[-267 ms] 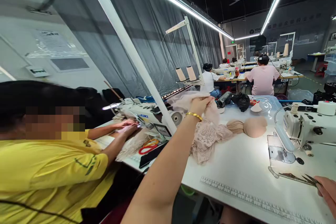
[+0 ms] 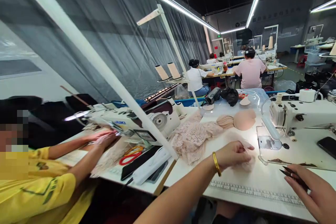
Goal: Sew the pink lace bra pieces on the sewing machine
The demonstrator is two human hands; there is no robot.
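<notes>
The person's right hand (image 2: 315, 187) grips dark snips (image 2: 288, 172); the left hand (image 2: 232, 154), apart from it, pinches sheer fabric (image 2: 248, 166)
The fabric spills around the pinch; left of it lies bunched lace (image 2: 193, 136), beyond the right hand a sewing machine (image 2: 312, 113)

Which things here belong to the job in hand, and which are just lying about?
Seemingly part of the job:
sheer fabric, held in the left hand
dark snips, held in the right hand
lace heap
right-hand sewing machine

Apparently just lying about:
black phone
black plastic bag
</notes>
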